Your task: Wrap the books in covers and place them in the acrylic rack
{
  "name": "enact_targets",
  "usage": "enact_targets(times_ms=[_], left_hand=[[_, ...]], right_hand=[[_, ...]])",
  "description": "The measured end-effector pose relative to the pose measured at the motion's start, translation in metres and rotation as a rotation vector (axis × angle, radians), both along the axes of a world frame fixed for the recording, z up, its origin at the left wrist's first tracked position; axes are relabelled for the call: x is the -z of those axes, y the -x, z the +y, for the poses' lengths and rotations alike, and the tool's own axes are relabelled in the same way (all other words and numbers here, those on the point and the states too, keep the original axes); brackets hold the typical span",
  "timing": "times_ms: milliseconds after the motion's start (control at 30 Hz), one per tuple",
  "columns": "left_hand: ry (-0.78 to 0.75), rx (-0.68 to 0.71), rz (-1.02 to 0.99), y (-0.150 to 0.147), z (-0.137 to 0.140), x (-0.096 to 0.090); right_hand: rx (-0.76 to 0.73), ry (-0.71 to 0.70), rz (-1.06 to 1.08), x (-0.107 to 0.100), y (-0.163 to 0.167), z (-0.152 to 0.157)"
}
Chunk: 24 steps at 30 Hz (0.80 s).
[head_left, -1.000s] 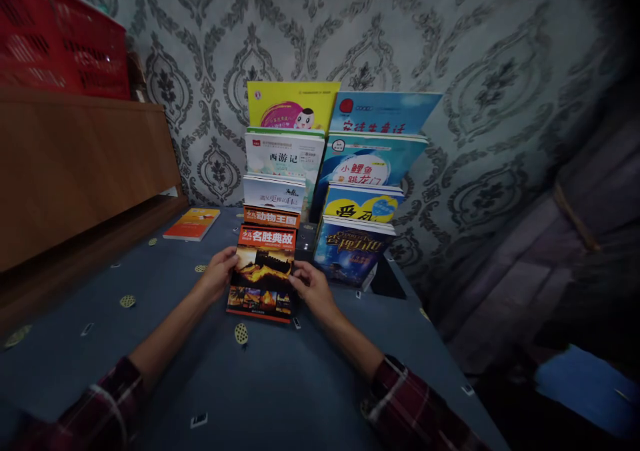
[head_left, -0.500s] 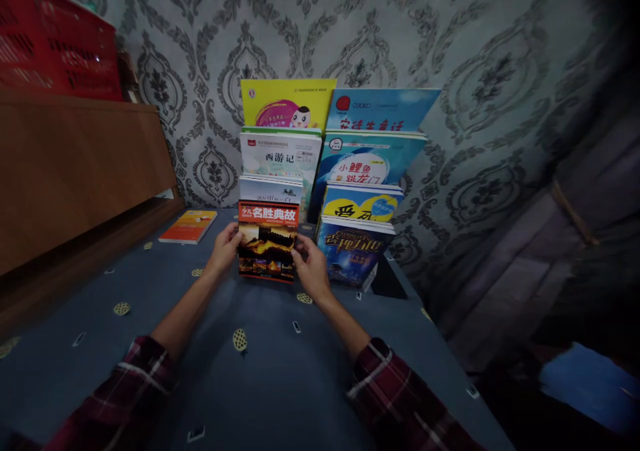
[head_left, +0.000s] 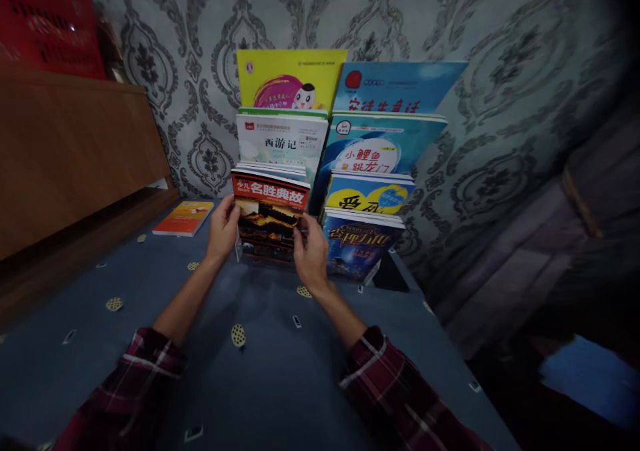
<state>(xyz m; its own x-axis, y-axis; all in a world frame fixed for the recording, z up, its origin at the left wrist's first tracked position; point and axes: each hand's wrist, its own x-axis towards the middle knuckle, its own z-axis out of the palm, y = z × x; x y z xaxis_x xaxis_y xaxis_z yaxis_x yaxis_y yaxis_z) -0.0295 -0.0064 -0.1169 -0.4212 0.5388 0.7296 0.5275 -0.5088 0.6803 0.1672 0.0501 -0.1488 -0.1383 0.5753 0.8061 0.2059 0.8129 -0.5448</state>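
Observation:
Between my two hands is a black book with a red title band, its cover facing me and its top edge slightly tilted. My left hand grips its left edge, thumb on the front. On the right edge, my right hand pinches it in the same way. Directly behind stand a white book and a yellow book, stepped upward in a rack. The right column holds a dark blue book in front, then a yellow-and-blue book, a teal book and a blue book.
An orange book lies flat on the blue patterned cloth to the left. Beyond it is a wooden cabinet with a red basket on top. Patterned wallpaper rises behind the books.
Both hands have raised the black book a little and moved it against the front of the left column, covering more of the book behind it. The camera view has shifted slightly.

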Motion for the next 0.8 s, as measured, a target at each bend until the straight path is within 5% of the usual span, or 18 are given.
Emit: enact_targets(times_ms=[400, 800], left_hand=[[0.326, -0.377, 0.370, -0.009, -0.019, -0.002], [0.372, -0.369, 0.394, -0.009, -0.022, -0.007]], right_hand=[[0.048, 0.031, -0.140, 0.006, -0.003, 0.000], [0.104, 0.021, -0.212, 0.002, -0.003, -0.002]])
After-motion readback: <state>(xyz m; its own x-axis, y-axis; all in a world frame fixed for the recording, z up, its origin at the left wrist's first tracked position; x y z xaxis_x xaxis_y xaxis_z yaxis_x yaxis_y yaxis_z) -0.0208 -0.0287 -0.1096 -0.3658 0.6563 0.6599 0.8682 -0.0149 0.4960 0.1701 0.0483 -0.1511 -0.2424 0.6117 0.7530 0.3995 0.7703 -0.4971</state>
